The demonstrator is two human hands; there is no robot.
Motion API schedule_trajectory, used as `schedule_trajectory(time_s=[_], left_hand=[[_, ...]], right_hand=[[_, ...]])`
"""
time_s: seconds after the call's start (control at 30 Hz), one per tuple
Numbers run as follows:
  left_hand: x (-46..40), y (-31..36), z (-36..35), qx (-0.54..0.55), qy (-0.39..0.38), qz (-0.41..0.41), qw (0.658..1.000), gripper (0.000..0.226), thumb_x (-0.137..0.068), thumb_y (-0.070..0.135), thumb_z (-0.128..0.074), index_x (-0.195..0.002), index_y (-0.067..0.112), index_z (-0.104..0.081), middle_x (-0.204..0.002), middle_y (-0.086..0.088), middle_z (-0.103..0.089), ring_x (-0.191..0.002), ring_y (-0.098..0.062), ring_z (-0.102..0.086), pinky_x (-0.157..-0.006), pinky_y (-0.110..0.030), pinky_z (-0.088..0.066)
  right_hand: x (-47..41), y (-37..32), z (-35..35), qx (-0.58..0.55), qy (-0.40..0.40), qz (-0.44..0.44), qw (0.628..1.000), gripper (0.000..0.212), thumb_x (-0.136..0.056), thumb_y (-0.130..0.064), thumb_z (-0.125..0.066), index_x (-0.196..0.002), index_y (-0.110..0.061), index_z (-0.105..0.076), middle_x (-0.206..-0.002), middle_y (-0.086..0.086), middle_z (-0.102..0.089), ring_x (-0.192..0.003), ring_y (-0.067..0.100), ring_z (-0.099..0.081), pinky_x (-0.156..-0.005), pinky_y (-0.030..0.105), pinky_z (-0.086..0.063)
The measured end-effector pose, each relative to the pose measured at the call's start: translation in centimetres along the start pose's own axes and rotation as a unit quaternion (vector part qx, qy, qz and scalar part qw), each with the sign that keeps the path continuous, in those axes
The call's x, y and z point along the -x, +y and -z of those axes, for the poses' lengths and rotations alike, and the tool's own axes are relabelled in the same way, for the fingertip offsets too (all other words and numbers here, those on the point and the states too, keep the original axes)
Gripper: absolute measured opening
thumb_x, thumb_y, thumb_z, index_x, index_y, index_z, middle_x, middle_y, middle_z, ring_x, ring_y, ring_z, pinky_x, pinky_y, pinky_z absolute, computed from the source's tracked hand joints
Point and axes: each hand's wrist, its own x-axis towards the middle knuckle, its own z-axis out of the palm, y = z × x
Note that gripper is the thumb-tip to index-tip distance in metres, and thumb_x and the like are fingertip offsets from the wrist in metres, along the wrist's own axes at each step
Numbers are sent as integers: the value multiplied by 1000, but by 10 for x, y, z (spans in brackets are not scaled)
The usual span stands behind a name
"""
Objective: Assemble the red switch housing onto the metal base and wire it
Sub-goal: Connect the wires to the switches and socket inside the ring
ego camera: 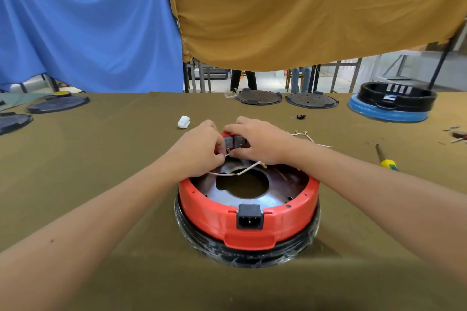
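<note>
1. I take the red ring housing [247,212] as my landmark — both my hands, left hand [202,149] and right hand [260,141], crowd its far rim, closing that approach.
2. Nearer than the housing, I see only bare table cloth [101,159].
3. Left of it the cloth is open too, save a white wad [183,121] beyond.
4. To its right lie loose wires [307,137] and a screwdriver [385,158] — well apart from it.

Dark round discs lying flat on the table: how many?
4. Two at the left edge, two side by side at the far centre. More may lie outside the frame.
</note>
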Motion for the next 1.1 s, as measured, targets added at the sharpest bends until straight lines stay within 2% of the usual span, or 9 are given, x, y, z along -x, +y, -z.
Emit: schedule_trajectory(time_s=[0.23,0.5,0.6,0.67,0.73,0.8,0.9,0.97,1.1], left_hand=[[2,1,0,-1,3,5,1000,12,-90,20,-63,-85,19,-74,-119,-2,-50,-98,-23,-59,-85,-35,-49],[0,0,0,-5,-3,0,1000,12,-90,22,-64,-87,18,-74,-118,-2,-49,-98,-22,-59,-86,-35,-49],[1,1,0,1,-7,3,1000,11,-89,21,-64,-86,19,-74,-118,-2,-48,-99,-22,-58,-87,-35,-49],[1,1,0,3,-8,7,1000,10,-89,20,-64,-87,19,-74,-118,-1,-48,-99,-22,-59,-89,-36,-49],[2,1,0,-2,-11,9,1000,9,-88,21,-65,-88,19,-73,-117,0,-48,-98,-21,-58,-89,-38,-50],[1,1,0,-3,-15,10,1000,7,-88,21,-65,-88,19,-72,-115,-1,-49,-97,-20,-58,-90,-40,-51],[0,0,-1,0,-20,11,1000,6,-88,21,-65,-88,20,-70,-115,-1,-48,-98,-21,-58,-90,-41,-51],[-1,-1,-2,4,-20,10,1000,5,-88,22,-65,-88,21,-70,-115,-1,-48,-99,-21,-58,-90,-42,-50],[-1,-1,-2,6,-22,0,1000,5,-88,22,-65,-86,22,-70,-115,-2,-49,-99,-21,-57,-90,-41,-50]], right_hand=[[2,-1,4,-43,-10,-11,999,48,-89,-36,-67,-135,-26,-53,-111,4,-53,-102,23,-56,-85,36,-44],[3,1,3,-13,-14,-5,1000,43,-93,-37,-64,-132,-24,-54,-109,5,-52,-99,25,-56,-77,31,-38],[4,0,5,-27,-17,-18,999,44,-92,-35,-66,-133,-27,-56,-113,5,-57,-103,23,-57,-87,34,-44],[4,0,9,-110,5,-53,992,45,-93,-30,-65,-137,-25,-56,-121,3,-63,-106,18,-58,-94,31,-44],[5,4,19,-259,21,-96,961,44,-95,-19,-62,-139,-22,-55,-122,1,-65,-105,12,-60,-96,25,-44],[8,14,29,-322,-8,-123,939,46,-94,-14,-63,-139,-20,-55,-122,-1,-65,-108,9,-60,-98,23,-44],[15,21,31,-215,-83,-122,965,54,-88,-23,-72,-139,-22,-54,-124,-4,-63,-108,10,-60,-91,21,-43],[17,20,24,-160,-64,-110,979,53,-86,-28,-74,-136,-23,-56,-121,-5,-64,-102,11,-62,-83,20,-43],[18,16,18,-95,-22,-85,992,47,-87,-30,-73,-131,-24,-58,-117,-2,-66,-97,14,-61,-82,25,-45]])
